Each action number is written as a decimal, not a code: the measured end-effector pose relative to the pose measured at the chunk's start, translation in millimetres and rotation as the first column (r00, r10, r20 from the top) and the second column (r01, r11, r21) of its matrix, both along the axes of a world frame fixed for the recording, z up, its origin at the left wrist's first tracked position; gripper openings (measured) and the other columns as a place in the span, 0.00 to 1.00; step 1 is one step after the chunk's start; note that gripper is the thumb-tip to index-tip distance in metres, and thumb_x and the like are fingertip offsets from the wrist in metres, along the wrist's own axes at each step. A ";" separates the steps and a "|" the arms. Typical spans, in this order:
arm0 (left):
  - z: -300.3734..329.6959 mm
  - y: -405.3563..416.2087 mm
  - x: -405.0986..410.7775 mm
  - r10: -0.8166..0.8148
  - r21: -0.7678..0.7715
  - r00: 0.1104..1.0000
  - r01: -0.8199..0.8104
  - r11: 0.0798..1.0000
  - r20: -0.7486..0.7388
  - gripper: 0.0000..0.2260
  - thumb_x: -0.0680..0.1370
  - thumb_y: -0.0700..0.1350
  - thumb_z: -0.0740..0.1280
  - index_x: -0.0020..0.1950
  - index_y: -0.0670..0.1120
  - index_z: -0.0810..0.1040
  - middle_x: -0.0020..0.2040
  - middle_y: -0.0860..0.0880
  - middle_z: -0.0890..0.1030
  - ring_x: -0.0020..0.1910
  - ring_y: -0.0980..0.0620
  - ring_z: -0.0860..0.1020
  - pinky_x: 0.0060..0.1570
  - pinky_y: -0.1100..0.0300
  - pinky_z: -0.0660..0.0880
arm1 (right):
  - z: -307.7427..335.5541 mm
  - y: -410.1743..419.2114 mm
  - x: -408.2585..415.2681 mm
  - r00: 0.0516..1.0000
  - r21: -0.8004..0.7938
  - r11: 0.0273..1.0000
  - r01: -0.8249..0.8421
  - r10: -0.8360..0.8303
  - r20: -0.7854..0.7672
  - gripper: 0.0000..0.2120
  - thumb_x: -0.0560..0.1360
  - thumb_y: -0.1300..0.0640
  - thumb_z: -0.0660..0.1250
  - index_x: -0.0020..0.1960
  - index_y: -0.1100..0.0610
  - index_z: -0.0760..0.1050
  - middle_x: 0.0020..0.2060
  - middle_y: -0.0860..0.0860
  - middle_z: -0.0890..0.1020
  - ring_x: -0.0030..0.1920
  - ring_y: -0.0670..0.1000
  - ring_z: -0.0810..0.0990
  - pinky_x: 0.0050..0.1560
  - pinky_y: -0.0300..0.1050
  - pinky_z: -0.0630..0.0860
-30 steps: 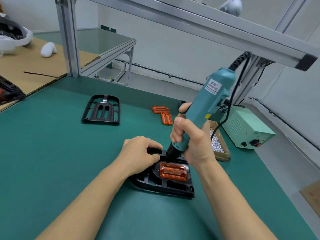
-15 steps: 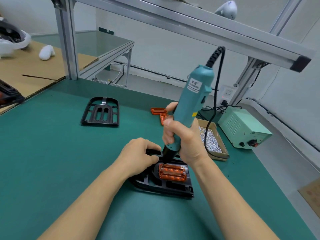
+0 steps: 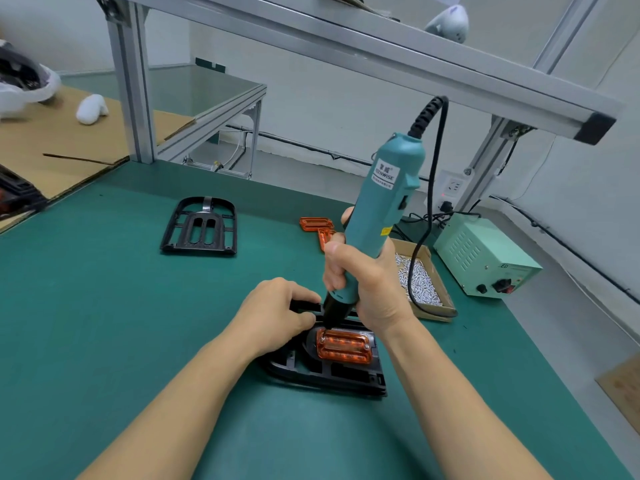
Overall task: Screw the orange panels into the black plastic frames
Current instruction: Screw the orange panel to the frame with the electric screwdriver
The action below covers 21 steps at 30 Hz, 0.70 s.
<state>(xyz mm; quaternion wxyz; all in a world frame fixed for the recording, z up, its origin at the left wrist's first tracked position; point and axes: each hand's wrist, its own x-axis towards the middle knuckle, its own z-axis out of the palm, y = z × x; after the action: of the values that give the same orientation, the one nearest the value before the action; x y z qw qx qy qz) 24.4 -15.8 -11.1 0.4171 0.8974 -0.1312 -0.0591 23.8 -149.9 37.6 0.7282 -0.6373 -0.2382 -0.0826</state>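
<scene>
Frame in work: the black frame (image 3: 325, 374) lies flat on the green worktop (image 3: 104, 306), near the front edge, between the two forearms.
Orange panel: the orange panel (image 3: 344, 345) sits in the frame's upper opening, just below both hands; it is see-through, ribbed, with rounded corners.
Left hand: the left hand (image 3: 273, 318) is curled over the frame's far left edge and grips it, just left of the panel.
Right hand: the right hand (image 3: 363, 282) is wrapped round the teal screwdriver (image 3: 377, 216), which stands nearly upright, tilted a little to the right.
Screwdriver tip: its black nose comes down at the panel's upper left corner; whether the bit touches a screw cannot be told.
Spare frame: a second black frame (image 3: 200, 226) lies well apart, farther back on the left.
Spare panels: two more orange panels (image 3: 317, 225) lie behind the right hand, partly hidden.
Screws: a shallow cardboard box of screws (image 3: 420, 282) stands just right of the right hand.
Power unit: a pale green box (image 3: 485, 259) sits beyond the screws.
</scene>
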 end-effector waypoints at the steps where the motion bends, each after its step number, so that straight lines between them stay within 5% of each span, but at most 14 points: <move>1: -0.4 0.0 0.4 0.003 -0.002 1.000 -0.003 1.000 -0.005 0.14 0.74 0.44 0.69 0.58 0.56 0.82 0.55 0.54 0.82 0.53 0.52 0.78 0.53 0.59 0.74 | -0.1 -0.5 -0.1 1.000 -0.001 1.000 -0.004 0.004 -0.002 0.12 0.68 0.61 0.66 0.39 0.42 0.73 0.22 0.46 0.70 0.21 0.48 0.64 0.29 0.39 0.68; 6: -2.8 -0.5 0.9 0.025 -0.008 1.000 -0.025 1.000 0.007 0.13 0.74 0.45 0.69 0.57 0.56 0.82 0.54 0.53 0.82 0.52 0.49 0.79 0.42 0.63 0.69 | 0.7 -1.7 -1.7 1.000 -0.024 1.000 -0.008 0.008 0.012 0.13 0.68 0.63 0.65 0.37 0.44 0.72 0.22 0.47 0.70 0.22 0.48 0.65 0.29 0.40 0.68; 11: -3.2 -0.8 0.9 0.026 -0.016 1.000 -0.026 1.000 0.009 0.13 0.74 0.45 0.70 0.57 0.56 0.81 0.54 0.55 0.81 0.41 0.53 0.75 0.41 0.64 0.68 | -0.5 -3.7 -3.2 1.000 -0.013 1.000 -0.026 0.026 -0.009 0.14 0.69 0.65 0.65 0.38 0.45 0.72 0.23 0.49 0.70 0.22 0.49 0.65 0.30 0.41 0.69; 14: -0.2 -1.1 -0.6 0.005 -0.027 1.000 -0.004 1.000 0.031 0.10 0.73 0.43 0.70 0.44 0.60 0.82 0.42 0.52 0.81 0.43 0.58 0.76 0.27 0.72 0.63 | -2.1 -2.1 -6.1 0.999 -0.042 0.998 -0.046 0.046 -0.004 0.11 0.67 0.64 0.66 0.43 0.49 0.72 0.23 0.49 0.71 0.22 0.49 0.67 0.32 0.41 0.69; 17: 3.2 -0.8 -3.0 -0.032 -0.050 0.998 0.035 0.998 0.046 0.16 0.72 0.41 0.69 0.32 0.62 0.76 0.35 0.59 0.77 0.28 0.63 0.74 0.22 0.70 0.61 | -2.7 -1.1 -6.9 0.997 -0.044 0.996 -0.083 0.083 -0.006 0.12 0.66 0.63 0.66 0.46 0.50 0.71 0.23 0.49 0.72 0.22 0.48 0.68 0.31 0.41 0.70; 21: 1.0 -1.2 -2.4 -0.009 -0.061 0.997 0.014 0.998 0.070 0.08 0.73 0.41 0.69 0.43 0.55 0.82 0.41 0.63 0.71 0.46 0.66 0.66 0.26 0.71 0.60 | -4.0 -4.8 -6.7 0.996 -0.009 0.996 -0.088 0.088 -0.013 0.13 0.67 0.63 0.66 0.48 0.52 0.70 0.24 0.49 0.72 0.22 0.48 0.67 0.31 0.43 0.71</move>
<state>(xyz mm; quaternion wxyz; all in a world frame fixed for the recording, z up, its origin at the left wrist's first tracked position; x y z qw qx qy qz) 22.0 -17.1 -10.2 0.4392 0.8849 -0.1527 -0.0260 17.1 -154.7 33.6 0.7295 -0.6302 -0.2618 -0.0454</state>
